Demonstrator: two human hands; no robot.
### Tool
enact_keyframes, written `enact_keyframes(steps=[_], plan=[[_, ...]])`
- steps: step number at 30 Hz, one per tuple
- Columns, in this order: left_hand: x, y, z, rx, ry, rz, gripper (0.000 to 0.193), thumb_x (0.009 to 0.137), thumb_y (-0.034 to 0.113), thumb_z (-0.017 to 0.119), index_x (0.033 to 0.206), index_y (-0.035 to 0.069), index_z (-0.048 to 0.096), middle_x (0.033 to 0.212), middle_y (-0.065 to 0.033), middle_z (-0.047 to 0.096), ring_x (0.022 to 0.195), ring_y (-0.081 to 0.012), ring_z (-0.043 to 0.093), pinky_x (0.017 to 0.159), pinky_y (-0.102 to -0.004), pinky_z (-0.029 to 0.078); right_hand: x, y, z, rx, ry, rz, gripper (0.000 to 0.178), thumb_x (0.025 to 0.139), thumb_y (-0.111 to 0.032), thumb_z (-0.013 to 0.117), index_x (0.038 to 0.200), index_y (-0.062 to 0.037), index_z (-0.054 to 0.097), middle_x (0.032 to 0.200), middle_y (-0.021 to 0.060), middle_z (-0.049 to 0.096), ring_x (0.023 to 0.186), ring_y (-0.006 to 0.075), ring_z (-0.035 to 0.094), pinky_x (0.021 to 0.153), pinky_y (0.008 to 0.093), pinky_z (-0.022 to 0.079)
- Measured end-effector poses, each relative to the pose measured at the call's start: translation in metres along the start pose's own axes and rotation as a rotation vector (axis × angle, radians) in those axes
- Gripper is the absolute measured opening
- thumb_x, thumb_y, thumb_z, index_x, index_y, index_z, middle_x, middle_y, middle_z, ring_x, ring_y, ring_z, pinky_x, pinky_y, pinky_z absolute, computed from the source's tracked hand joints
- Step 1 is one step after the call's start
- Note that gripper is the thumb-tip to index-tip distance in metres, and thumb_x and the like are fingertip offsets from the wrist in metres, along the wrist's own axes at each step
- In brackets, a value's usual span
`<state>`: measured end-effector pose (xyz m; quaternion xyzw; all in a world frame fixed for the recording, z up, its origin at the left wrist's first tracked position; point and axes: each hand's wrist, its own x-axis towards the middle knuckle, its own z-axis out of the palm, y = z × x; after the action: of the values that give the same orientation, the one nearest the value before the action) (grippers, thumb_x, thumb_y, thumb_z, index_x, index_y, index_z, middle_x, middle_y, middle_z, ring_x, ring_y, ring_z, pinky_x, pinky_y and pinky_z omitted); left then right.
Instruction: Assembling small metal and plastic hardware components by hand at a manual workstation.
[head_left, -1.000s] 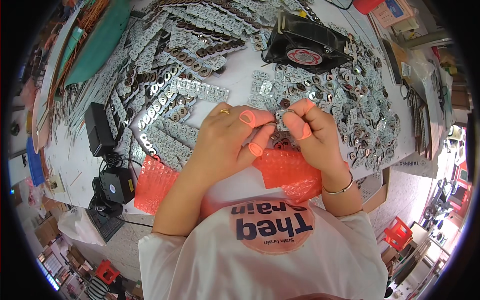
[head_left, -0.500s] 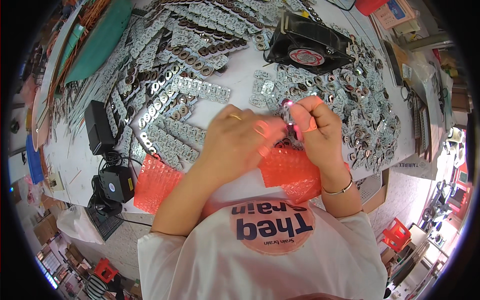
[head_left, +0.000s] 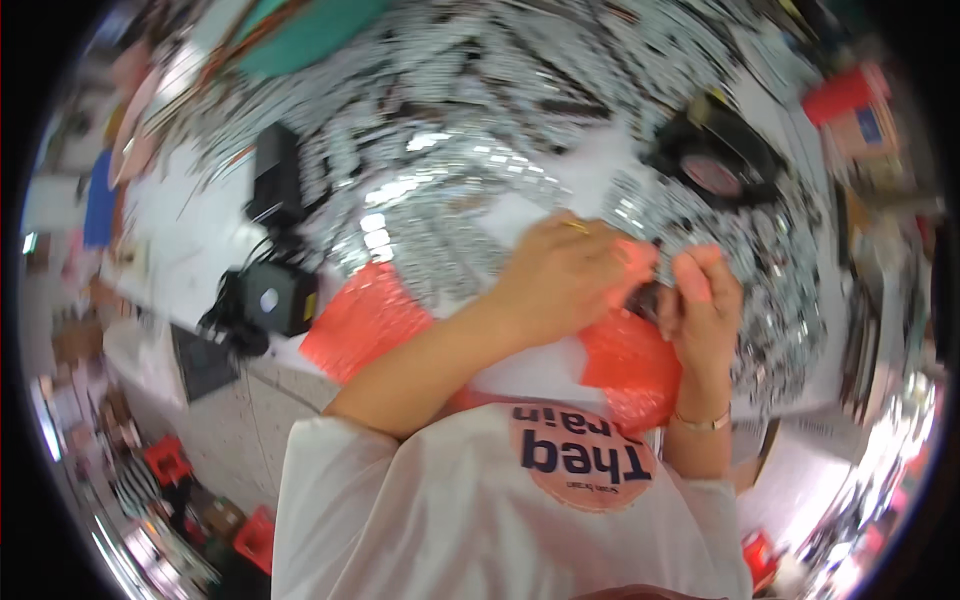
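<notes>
The picture is blurred by motion. My left hand (head_left: 565,280) and my right hand (head_left: 705,300) meet over the table's near edge, fingertips pinched together on a small dark part (head_left: 645,298) between them. A red bubble-wrap bag (head_left: 630,365) lies just beneath my hands. Rows of small silvery metal parts (head_left: 440,230) cover the white table beyond my left hand, and a loose heap of the same parts (head_left: 770,290) lies past my right hand.
A black square fan (head_left: 715,165) stands behind the heap at the right. A second red bubble-wrap bag (head_left: 365,320) lies at the table edge to the left, beside two black boxes (head_left: 275,295) with cables. A teal tray (head_left: 300,35) sits at the far back.
The camera has swung, so the whole scene has shifted right and down and blurred. My hands stay pinched together over the red bag, holding the small part.
</notes>
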<state>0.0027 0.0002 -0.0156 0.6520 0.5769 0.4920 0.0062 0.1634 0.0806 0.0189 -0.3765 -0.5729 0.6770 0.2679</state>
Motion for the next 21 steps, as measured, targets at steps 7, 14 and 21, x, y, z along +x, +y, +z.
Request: enact_keyframes(steps=[7,14,21], plan=[[0.002,0.004,0.003,0.025,-0.080,-0.103,0.007,0.070,0.021,0.060,0.072,0.014,0.058,0.071,-0.0020,0.060,0.071,-0.0214,0.061,0.064,-0.0366,0.043,-0.003,0.011,0.001,-0.001,0.053,0.022,0.016,0.092,-0.021,0.050,0.080,-0.0109,0.049,0.055,-0.0030,0.041,0.041,0.0044,0.035,0.035,0.0207,0.027],[0.004,0.005,0.024,0.073,-0.015,-0.003,0.017,0.072,0.027,0.058,0.061,0.013,0.056,0.063,-0.0031,0.060,0.062,-0.0249,0.061,0.059,-0.0393,0.043,0.006,0.012,-0.002,0.013,0.157,-0.114,0.020,0.093,-0.023,0.051,0.077,-0.0105,0.049,0.053,-0.0037,0.043,0.037,0.0036,0.033,0.034,0.0200,0.025],[0.012,-0.014,0.038,-0.034,0.163,-0.016,0.021,0.076,0.034,0.059,0.068,0.014,0.063,0.068,-0.0026,0.063,0.063,-0.0256,0.062,0.048,-0.0419,0.042,0.011,0.002,-0.003,-0.655,0.260,-0.191,0.035,0.083,-0.035,0.069,0.082,-0.0012,0.061,0.063,0.0056,0.056,0.049,0.0142,0.048,0.045,0.0301,0.042]])
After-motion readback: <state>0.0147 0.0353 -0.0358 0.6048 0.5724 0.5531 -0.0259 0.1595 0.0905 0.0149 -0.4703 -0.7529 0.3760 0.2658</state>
